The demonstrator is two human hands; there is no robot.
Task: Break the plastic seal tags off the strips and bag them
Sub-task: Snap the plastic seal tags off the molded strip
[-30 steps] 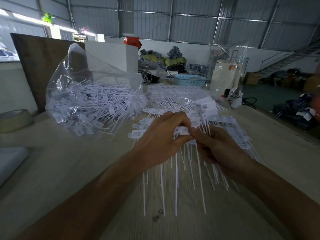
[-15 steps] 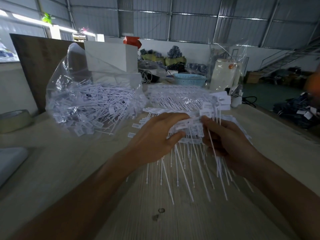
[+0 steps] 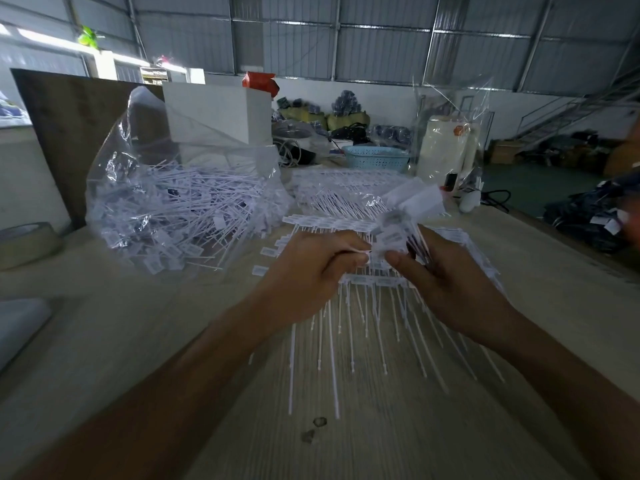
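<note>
Our left hand [image 3: 311, 268] has closed to pinch the strip [image 3: 375, 280]; our right hand [image 3: 446, 278] grips a lifted bunch of seal tags [image 3: 408, 209]; snapping continues, the bag [image 3: 180, 209] waiting left.

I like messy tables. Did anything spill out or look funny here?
Yes. The clear bag of tags is slumped on its side, and a few tags poke out of its mouth onto the table. Two small dark marks also spot the wood.
</note>
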